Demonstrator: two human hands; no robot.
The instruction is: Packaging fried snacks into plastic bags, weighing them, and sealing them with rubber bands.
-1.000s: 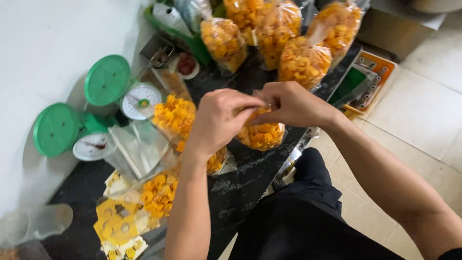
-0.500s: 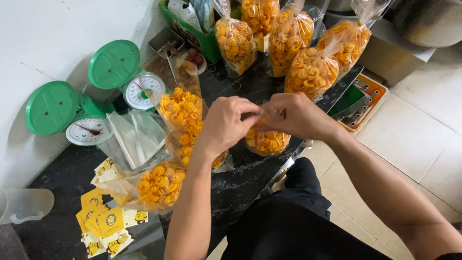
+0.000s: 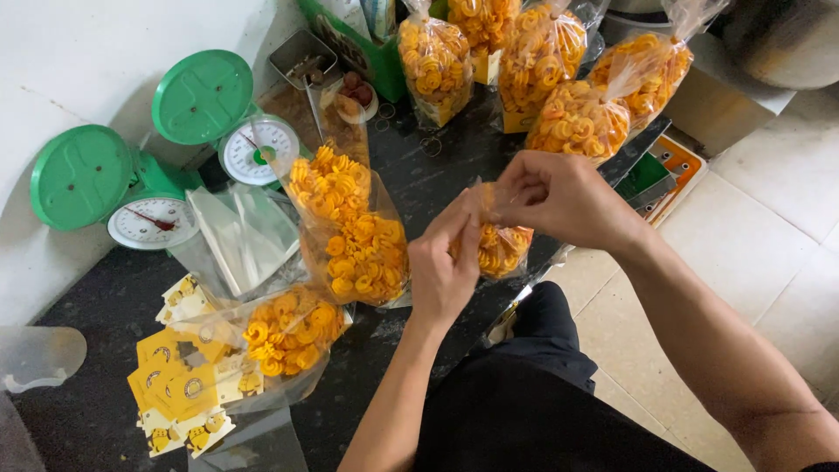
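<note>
Closing a snack bag (image 3: 502, 249) at the edge of the black counter (image 3: 437, 175). Left hand (image 3: 444, 267) and right hand (image 3: 559, 199) meet over the bag's neck, fingers pinched on the plastic. Judged step: twisting the neck shut; the next move calls for a firm, steady pinch while securing it.

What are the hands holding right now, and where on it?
Both hands, left hand and right hand, pinch the gathered top of a clear snack bag.
</note>
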